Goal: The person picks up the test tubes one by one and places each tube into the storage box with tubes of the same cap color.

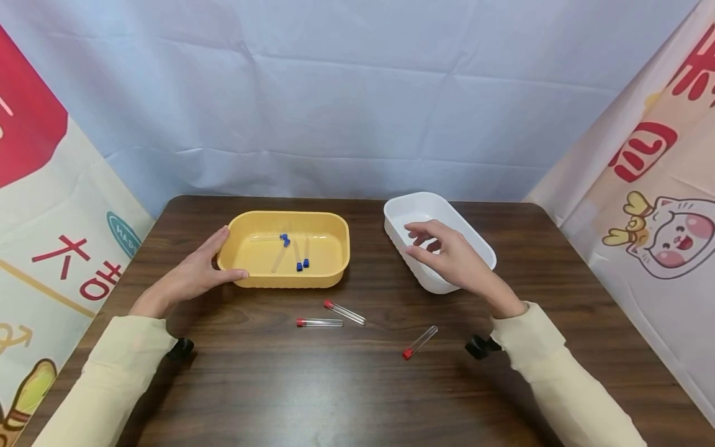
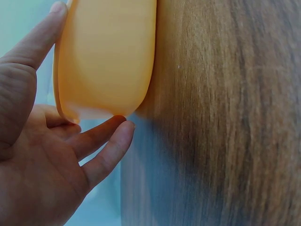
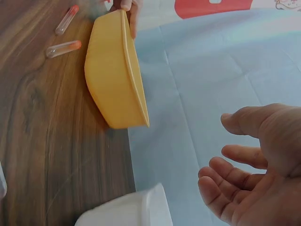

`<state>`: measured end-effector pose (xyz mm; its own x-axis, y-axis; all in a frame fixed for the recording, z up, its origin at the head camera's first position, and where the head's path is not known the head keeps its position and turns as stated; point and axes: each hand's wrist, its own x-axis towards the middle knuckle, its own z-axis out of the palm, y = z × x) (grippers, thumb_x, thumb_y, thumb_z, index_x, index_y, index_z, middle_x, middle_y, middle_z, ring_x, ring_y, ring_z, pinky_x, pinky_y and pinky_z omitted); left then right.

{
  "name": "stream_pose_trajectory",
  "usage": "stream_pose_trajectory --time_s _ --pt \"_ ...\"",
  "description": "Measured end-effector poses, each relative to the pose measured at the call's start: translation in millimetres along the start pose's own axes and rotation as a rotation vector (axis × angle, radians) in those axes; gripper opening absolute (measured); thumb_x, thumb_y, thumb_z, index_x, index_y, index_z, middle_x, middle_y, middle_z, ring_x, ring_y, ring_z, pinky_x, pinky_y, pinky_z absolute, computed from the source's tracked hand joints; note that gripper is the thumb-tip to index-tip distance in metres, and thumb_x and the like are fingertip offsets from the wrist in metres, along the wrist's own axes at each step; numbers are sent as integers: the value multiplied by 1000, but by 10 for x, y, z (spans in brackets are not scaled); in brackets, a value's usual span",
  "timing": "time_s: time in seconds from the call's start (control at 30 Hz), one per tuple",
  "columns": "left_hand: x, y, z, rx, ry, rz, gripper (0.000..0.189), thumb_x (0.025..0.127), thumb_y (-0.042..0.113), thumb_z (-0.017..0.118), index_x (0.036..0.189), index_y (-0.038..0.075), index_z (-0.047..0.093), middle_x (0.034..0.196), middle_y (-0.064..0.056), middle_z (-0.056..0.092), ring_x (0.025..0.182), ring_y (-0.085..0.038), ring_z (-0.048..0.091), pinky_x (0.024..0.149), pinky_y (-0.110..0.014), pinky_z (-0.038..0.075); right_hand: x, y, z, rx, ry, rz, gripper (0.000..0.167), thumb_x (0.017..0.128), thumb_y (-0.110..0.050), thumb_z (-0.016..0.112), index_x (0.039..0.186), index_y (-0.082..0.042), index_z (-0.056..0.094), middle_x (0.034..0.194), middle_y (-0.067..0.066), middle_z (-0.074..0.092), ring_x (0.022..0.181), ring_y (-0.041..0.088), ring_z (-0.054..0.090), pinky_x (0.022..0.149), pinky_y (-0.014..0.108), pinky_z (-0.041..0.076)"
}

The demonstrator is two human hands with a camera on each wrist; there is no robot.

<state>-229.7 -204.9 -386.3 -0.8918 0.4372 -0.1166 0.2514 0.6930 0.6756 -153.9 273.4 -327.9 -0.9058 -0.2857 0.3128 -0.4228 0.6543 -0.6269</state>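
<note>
Table (image 1: pixel 251 397): left basin (image 1: pixel 335 233) towards the back, left of centre; four test tubes (image 1: pixel 306 263) in it. Right basin (image 1: pixel 432 282) also towards the back, right of centre, well apart from the left one. Three more tubes (image 1: pixel 319 323) on the table before the basins: two near each other before the left basin, the third farther right, nearer the front edge. Left hand (image 1: pixel 190 276) at the left basin's left end, thumb on near rim. Right hand (image 1: pixel 455 261) above right basin. Cloth backdrop (image 1: pixel 346 124) behind the table.
</note>
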Motion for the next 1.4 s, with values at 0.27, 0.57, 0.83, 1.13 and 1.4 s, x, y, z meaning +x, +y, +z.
stream_pose_trajectory --time_s 0.27,0.57,0.83,1.13,1.4 --pt "8 2 8 -8 1 12 118 92 52 76 165 6 -4 172 -16 -6 157 -40 4 120 -65 16 -238 134 -171 -45 82 80 36 96 -8 74 130 2 67 118 20 71 100 26 67 82 22 51" --pt "10 -2 8 -6 -3 1 117 92 51 76 165 6 -4 172 -15 -6 157 -41 4 120 -65 17 -503 190 -273 -82 172 166 34 97 -9 73 128 4 67 111 20 72 95 17 64 78 12 49" --pt "-8 11 2 -18 -7 -9 118 92 53 75 165 8 -5 173 -13 -7 157 -40 3 120 -65 15 -727 314 -316 -126 251 262 37 97 -10 72 128 10 65 107 24 70 94 22 63 75 7 45" --pt "-4 21 -5 -13 -5 6 119 91 53 76 165 7 -4 173 -15 -6 157 -40 4 120 -65 16 -876 389 -301 -177 314 363 40 97 -14 71 128 11 64 111 28 68 97 34 63 76 11 42" --pt "-15 15 -14 -1 -1 3 120 90 55 76 165 6 -3 173 -15 -5 157 -40 5 120 -66 16 -945 438 -285 -185 357 500 48 98 -19 71 132 13 59 109 27 66 96 34 61 71 17 41"
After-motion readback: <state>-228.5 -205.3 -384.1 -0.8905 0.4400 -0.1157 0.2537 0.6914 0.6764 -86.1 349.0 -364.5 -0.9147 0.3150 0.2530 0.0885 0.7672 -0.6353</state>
